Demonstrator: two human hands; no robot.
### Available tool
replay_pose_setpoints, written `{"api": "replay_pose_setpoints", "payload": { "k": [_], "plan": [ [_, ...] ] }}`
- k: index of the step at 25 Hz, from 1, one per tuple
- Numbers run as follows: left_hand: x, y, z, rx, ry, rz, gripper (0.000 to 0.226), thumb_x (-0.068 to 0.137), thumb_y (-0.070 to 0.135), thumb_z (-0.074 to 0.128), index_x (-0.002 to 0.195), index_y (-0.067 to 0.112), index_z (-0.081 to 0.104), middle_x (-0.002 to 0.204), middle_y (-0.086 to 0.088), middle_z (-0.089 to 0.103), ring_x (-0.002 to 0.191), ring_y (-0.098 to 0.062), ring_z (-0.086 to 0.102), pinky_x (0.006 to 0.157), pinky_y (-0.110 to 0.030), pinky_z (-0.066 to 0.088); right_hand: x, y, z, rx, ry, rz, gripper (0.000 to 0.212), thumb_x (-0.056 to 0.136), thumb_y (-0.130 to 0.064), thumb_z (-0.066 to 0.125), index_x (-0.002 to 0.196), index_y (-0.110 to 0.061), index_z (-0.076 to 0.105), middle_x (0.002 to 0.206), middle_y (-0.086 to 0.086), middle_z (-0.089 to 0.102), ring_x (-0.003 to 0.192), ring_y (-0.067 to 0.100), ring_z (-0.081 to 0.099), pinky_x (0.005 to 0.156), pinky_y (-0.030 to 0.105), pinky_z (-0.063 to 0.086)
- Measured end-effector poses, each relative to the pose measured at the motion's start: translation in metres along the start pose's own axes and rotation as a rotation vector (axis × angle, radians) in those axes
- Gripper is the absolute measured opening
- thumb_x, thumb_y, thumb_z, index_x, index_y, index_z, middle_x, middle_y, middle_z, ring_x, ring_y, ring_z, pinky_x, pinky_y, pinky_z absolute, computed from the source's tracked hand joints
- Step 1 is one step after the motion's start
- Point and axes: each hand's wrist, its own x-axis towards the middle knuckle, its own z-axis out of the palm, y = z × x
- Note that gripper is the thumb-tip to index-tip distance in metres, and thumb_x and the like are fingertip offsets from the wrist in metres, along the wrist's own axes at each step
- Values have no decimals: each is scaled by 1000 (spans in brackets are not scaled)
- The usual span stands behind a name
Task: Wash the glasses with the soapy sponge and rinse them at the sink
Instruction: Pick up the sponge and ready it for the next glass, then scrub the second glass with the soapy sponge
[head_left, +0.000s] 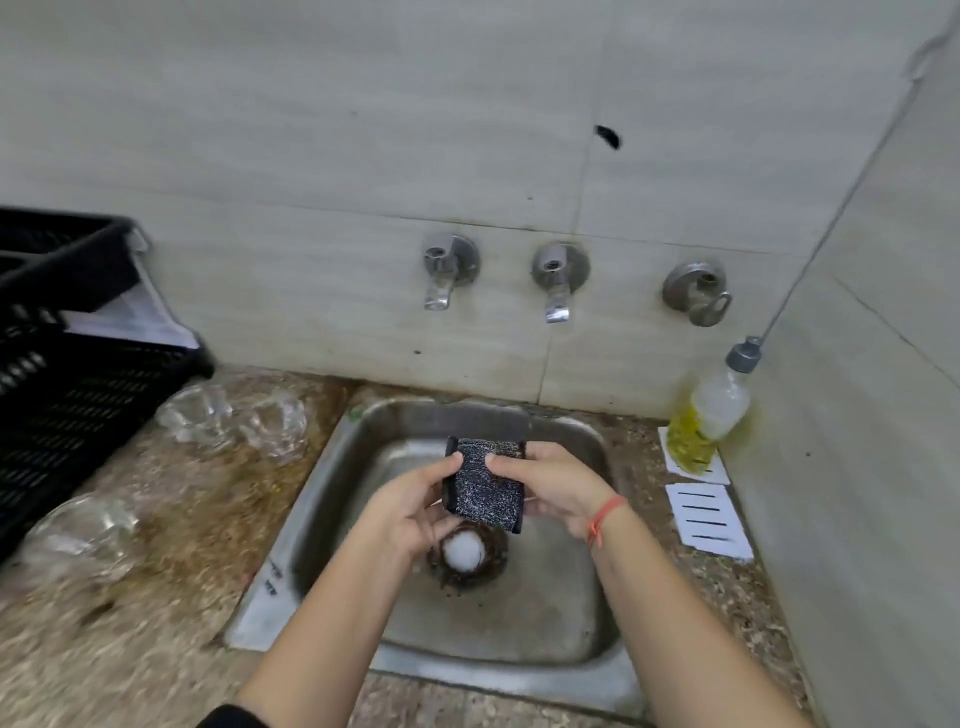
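Left hand: my view shows the left hand (415, 499) grasping the left edge of the sponge (485, 483), thumb on top and fingers curled beneath.
Right hand: the right hand (550, 483) grasps the sponge's right edge the same way, thumb pressed on the upper face; a red thread (602, 519) circles that wrist.
Sponge: dark and speckled, held flat between both hands above the sink (291, 561), tilted slightly toward me.
Glasses: I make out three clear glasses (278, 423) on the table (182, 519) left of the sink, two near the back corner of the basin and one nearer me; they are blurred, so I cannot tell whether they stand upright or lie on their sides.
Sink: a steel basin with a white ball (462, 553) sitting in the drain, just under the hands.
Taps: three taps (558, 278) stick out of the tiled wall behind the basin.
Right side: a bottle (709, 415) of yellow liquid stands on a white slotted tray, with a second tray (709, 519) just in front of it.
Left side: a black crate (62, 364) sits on the table beyond the glasses.
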Motion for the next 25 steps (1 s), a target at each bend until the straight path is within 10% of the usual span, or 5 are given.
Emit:
{"api": "replay_pose_setpoints", "payload": {
  "k": [12, 17, 25],
  "plan": [
    [-1, 33, -143, -191, 470, 347, 3, 91, 9, 61, 90, 6, 60, 81, -5, 60, 71, -11, 56, 59, -18, 50, 57, -2, 128, 449, 9, 122, 18, 86, 7, 54, 94, -9, 61, 82, 9, 68, 74, 21, 65, 58, 26, 59],
    [35, 62, -165, 134, 581, 435, 61, 79, 15, 76, 133, 6, 50, 125, -9, 59, 105, -22, 58, 85, -25, 41, 78, -16, 156, 567, 121, 182, 21, 86, 12, 48, 89, -6, 58, 84, 11, 65, 75, 20, 62, 47, 24, 55],
    [86, 86, -176, 299, 587, 522, 82, 64, 15, 86, 136, 15, 48, 128, -8, 59, 119, -28, 56, 100, -34, 44, 106, -17, 179, 665, 222, 209, 17, 87, 10, 49, 92, -5, 58, 88, 11, 65, 78, 20, 62, 49, 25, 56]
  ]
}}
